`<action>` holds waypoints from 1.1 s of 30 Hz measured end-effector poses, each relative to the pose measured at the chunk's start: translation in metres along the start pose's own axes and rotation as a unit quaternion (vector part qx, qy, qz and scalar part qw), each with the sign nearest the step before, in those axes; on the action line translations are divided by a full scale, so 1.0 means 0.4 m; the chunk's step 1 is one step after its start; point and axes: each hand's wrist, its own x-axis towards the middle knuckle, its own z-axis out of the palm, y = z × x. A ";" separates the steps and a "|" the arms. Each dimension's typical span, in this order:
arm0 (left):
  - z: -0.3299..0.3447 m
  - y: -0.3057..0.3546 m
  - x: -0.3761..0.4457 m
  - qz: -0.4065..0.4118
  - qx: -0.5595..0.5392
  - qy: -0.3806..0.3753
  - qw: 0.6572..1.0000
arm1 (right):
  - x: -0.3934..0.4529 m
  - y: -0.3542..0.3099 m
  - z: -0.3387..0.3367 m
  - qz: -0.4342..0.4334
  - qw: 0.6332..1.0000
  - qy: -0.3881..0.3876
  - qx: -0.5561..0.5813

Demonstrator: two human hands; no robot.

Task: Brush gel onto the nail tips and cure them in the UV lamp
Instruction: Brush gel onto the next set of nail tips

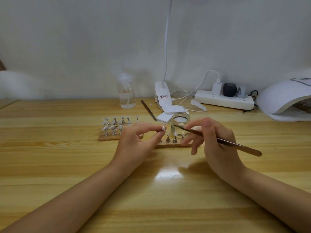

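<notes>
In L fingers (157, 132): pale nail tip (162, 128)

The UV lamp (284, 100) at the right edge of the frame is cut off, so only its left part shows, and the dark inside of its opening cannot be made out. A white blurred shape (18, 84) at the left edge is too soft to identify. The left hand (136, 142) covers the stand under the nail tip (162, 128) its fingers (157, 132) pinch, and part of the wooden strip (170, 145) behind it. The brush (218, 140) shaft is hidden where it passes through the right hand (217, 142). The label on the lamp clamp (164, 95) is too small to read
</notes>
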 end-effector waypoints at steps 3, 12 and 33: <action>0.000 -0.001 -0.001 0.049 0.012 -0.021 0.998 | 0.002 -0.003 -0.001 -0.024 0.999 -0.012 -0.037; 0.003 -0.006 -0.004 0.129 0.027 -0.057 0.990 | 0.006 0.004 0.009 -0.128 0.972 -0.085 -0.176; 0.009 -0.027 0.001 0.023 0.115 -0.092 0.989 | 0.052 0.028 -0.070 -0.078 0.973 -0.061 -0.208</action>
